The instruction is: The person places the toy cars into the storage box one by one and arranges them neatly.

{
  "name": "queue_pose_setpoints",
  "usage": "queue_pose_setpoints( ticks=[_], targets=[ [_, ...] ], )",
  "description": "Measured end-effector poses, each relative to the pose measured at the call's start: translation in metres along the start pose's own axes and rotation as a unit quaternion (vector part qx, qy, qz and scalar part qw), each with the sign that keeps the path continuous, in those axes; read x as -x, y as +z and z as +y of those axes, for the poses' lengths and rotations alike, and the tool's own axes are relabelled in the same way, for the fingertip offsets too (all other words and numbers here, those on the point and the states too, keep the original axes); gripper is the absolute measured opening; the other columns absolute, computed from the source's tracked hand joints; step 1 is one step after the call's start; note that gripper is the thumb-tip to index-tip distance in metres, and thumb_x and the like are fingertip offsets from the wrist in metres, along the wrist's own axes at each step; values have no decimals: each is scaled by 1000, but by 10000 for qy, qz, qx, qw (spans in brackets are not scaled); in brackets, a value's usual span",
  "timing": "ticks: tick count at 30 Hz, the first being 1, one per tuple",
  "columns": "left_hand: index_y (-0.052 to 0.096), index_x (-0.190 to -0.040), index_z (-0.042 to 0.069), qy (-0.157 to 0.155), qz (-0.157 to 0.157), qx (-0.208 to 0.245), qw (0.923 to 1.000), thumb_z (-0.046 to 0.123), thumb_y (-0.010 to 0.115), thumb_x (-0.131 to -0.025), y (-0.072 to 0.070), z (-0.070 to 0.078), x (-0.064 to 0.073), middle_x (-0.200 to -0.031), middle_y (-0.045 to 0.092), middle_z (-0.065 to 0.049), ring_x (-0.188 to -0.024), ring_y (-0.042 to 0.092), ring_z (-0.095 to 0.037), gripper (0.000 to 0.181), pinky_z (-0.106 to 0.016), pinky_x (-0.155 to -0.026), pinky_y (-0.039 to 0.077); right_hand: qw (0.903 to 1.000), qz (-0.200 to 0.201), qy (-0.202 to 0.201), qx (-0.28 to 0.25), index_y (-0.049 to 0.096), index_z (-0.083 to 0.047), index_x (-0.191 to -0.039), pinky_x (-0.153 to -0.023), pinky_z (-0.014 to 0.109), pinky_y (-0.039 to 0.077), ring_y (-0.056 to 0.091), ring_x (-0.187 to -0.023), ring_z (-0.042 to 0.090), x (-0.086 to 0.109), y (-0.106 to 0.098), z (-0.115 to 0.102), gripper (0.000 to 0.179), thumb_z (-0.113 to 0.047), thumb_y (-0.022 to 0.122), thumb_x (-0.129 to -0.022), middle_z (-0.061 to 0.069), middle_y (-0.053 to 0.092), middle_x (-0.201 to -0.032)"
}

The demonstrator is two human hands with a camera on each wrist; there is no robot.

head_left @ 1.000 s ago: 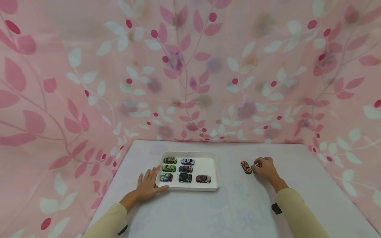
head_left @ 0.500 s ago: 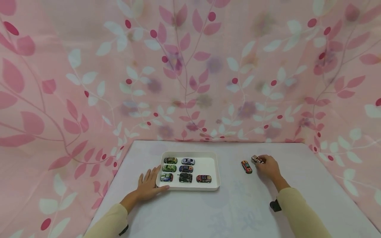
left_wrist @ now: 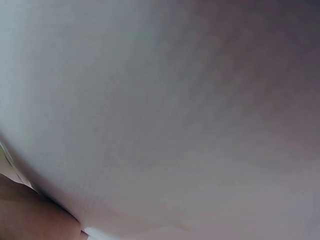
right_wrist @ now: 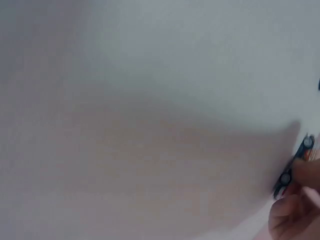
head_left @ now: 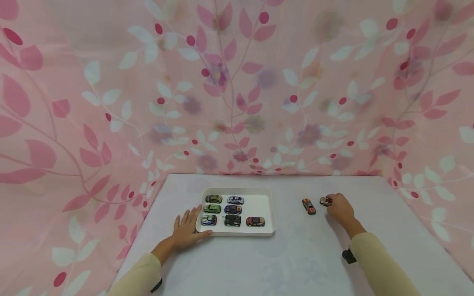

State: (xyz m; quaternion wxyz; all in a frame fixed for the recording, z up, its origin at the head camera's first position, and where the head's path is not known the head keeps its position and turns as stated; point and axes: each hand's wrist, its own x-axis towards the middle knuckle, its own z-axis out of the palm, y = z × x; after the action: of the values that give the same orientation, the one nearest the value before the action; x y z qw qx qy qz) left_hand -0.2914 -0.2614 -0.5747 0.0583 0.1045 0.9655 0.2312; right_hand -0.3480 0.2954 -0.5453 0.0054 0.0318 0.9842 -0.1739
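Observation:
My right hand (head_left: pixel 340 209) pinches a small white-and-dark toy car (head_left: pixel 324 201) at the right of the table, fingertips curled over its side. The right wrist view catches the toy car (right_wrist: pixel 295 167) edge-on, its dark underside and wheels visible by the fingers. Just left of it lies an orange-red toy car (head_left: pixel 308 206). My left hand (head_left: pixel 187 233) rests spread at the left side of a white tray (head_left: pixel 261 204), thumb along its front corner. In the left wrist view mostly tablecloth shows, with part of the left hand (left_wrist: pixel 37 215) in the lower corner.
Several toy cars stand in rows in the tray, among them a green car (head_left: pixel 212 209), a black tank (head_left: pixel 232 220) and a red patterned car (head_left: pixel 255 222). A pink floral curtain (head_left: pixel 237 102) rises behind the white-covered table (head_left: pixel 266 263).
The right hand raised and turned the white-and-dark car, bringing it into view from behind the fingers, then shifted it slightly right. The left hand keeps its place at the tray.

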Motion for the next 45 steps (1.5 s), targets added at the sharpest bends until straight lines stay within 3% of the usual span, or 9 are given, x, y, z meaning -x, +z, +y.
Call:
queue_pose_setpoints(
  ticks=[6,10,13,17,21,25,34,38,45],
  targets=[
    [5,-160,22,-56,-57,-134,9999,78,56,-80,-11,-3,-3,-164,17,-19,-151,7,-45,110,-68,-114,-5,9990,-412,-161,8,67,6,-109,-82,55,49,54,-105,46,-2,-10,-9,34,-14,59,-82,33,54,-118],
    [6,-160,22,-21,-31,-76,10000,78,56,-80,-6,-3,-5,-164,18,-19,-151,8,-44,110,-67,-115,-5,9982,-32,-449,-407,66,8,-100,-86,57,46,50,-105,45,-2,-7,-3,27,-13,62,-85,33,55,-110],
    [9,-160,20,-1,-27,-2,10000,77,58,-79,-2,-1,-3,-162,21,-21,-150,11,-46,111,-69,-114,-3,9954,246,-683,-623,60,16,-109,-92,60,44,50,-108,49,0,-2,8,36,-7,68,-81,37,56,-110],
    [9,-160,20,19,-40,34,10000,78,58,-79,1,-3,-2,-163,20,-22,-150,10,-46,111,-69,-114,-4,9980,196,-410,-447,56,20,-114,-85,56,48,56,-98,46,0,2,14,49,-14,70,-81,35,61,-103],
    [8,-160,21,-49,60,-46,10000,77,57,-79,2,-6,-3,-164,19,-19,-151,8,-44,110,-67,-115,-5,9995,-54,-179,-270,63,15,-106,-70,45,48,56,-81,31,-3,3,13,41,-21,68,-86,21,62,-88],
    [7,-160,22,-110,-64,-71,9999,78,57,-79,7,-9,-4,-164,18,-18,-151,8,-43,111,-67,-115,-4,9997,3,-124,-217,63,14,-113,-70,44,49,56,-82,30,-6,4,7,41,-19,65,-88,22,61,-94],
    [8,-160,21,-97,24,-68,9999,78,57,-80,6,-4,-2,-164,19,-17,-151,9,-43,110,-67,-115,-4,9873,1022,-996,-705,64,6,-121,-66,39,48,58,-82,26,-13,4,-46,40,-20,69,-90,20,60,-103],
    [7,-160,21,-170,-215,-81,9996,78,56,-80,5,-2,1,-165,17,-18,-152,7,-44,111,-68,-115,-5,9757,1361,-1514,-811,67,2,-117,-67,36,47,58,-82,23,-7,12,-77,38,-19,75,-86,14,61,-100],
    [5,-160,22,-220,-198,-67,9995,78,55,-80,4,0,1,-165,15,-18,-152,6,-43,110,-66,-115,-6,9614,1374,-2183,-958,70,-4,-110,-67,33,45,59,-80,22,1,24,-129,32,-16,80,-82,5,60,-95]
  ],
)
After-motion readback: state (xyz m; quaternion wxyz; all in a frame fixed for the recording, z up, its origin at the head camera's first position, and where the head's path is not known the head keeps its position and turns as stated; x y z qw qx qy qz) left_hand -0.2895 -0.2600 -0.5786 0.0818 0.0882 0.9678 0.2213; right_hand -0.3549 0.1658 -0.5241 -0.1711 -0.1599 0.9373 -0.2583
